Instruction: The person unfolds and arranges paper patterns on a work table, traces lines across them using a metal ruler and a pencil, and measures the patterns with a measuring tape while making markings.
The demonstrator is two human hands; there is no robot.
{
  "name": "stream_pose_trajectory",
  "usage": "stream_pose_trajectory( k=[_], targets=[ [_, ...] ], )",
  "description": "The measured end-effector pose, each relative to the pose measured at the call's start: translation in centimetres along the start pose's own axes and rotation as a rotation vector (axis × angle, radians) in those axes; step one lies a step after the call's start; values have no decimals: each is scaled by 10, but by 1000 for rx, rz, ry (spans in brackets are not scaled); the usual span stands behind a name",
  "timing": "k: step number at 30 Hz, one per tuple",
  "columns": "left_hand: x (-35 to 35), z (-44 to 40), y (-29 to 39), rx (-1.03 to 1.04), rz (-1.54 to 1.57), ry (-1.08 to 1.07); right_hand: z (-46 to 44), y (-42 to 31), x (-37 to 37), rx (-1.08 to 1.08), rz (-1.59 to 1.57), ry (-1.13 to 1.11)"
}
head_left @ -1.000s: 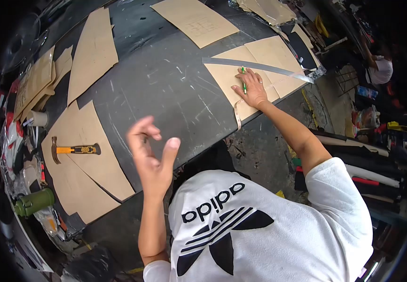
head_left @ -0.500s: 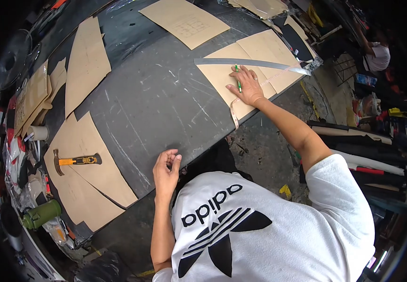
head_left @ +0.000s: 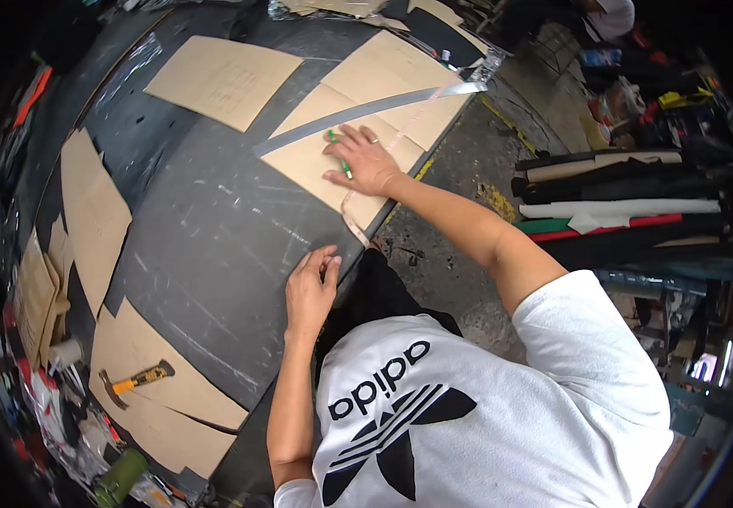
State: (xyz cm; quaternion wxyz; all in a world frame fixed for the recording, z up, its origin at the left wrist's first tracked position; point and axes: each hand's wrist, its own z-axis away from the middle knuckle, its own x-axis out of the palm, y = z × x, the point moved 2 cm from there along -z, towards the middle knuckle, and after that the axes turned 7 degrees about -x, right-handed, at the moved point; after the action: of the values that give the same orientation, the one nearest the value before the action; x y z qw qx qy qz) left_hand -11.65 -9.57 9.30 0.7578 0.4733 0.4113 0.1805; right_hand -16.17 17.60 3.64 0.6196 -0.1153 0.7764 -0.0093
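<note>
My right hand rests on a brown paper pattern sheet, fingers spread, with a green pen held between thumb and fingers. Just beyond the fingertips, a long curved metal ruler lies across the sheet. A pale measuring tape runs under or beside this hand, and its end reaches the table edge. My left hand is by the near edge of the dark table. Its fingers are loosely bent, thumb apart, holding nothing.
A claw hammer lies on another paper piece at left. More paper pieces lie at the back and left side. A green bottle is at lower left. Rolls of material are stacked at right; a person appears at upper right.
The view has turned, shifting the table's things leftward. My left hand has come nearer the tape's end, fingers less curled. My right hand stays on the sheet with the pen.
</note>
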Motion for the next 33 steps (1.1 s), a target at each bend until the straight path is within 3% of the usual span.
stream_pose_trajectory(
  k=[7,12,15,19,28,33],
  targets=[
    [43,-64,22,-6,-356,115,2,2,2,26,-62,13],
    [63,-73,28,-125,-371,143,1,5,0,42,-148,-11],
    [68,-74,33,-115,-405,269,1,4,7,45,-165,4],
    [76,-78,36,-239,-440,286,0,8,2,51,-152,-3],
    [77,-84,36,-200,-481,264,2,8,-3,42,-170,-54],
    [68,-89,45,-276,-493,208,1,8,-2,36,-201,-30]
  ],
)
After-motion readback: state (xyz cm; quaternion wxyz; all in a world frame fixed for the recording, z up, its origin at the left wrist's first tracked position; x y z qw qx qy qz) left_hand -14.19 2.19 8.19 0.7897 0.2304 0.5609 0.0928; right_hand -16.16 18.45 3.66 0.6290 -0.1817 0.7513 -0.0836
